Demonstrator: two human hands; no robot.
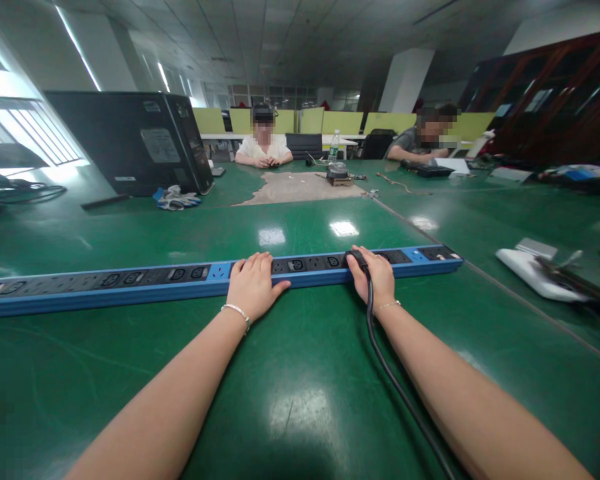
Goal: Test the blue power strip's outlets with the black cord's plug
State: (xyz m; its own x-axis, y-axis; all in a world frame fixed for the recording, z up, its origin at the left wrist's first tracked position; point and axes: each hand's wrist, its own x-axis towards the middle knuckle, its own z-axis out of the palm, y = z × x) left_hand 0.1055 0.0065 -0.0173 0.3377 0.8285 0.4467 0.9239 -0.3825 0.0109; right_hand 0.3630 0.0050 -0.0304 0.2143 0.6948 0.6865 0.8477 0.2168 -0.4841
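A long blue power strip (150, 293) with black sockets lies across the green table in front of me. My left hand (253, 287) grips it near the middle, its fingers over the top and its thumb against the near side. Further right along the strip, my right hand (377, 272) is closed around a black plug (358, 259). The plug is at the sockets; how deep it sits is hidden by my fingers. From it a black cord (387, 370) runs down beside my right forearm toward the bottom edge.
A black computer case (130, 143) stands at the back left, with gloves (176, 198) before it. Across the table sit two people. A water bottle (335, 145) and a small device (338, 175) are at the back. A white device (537, 273) lies at right.
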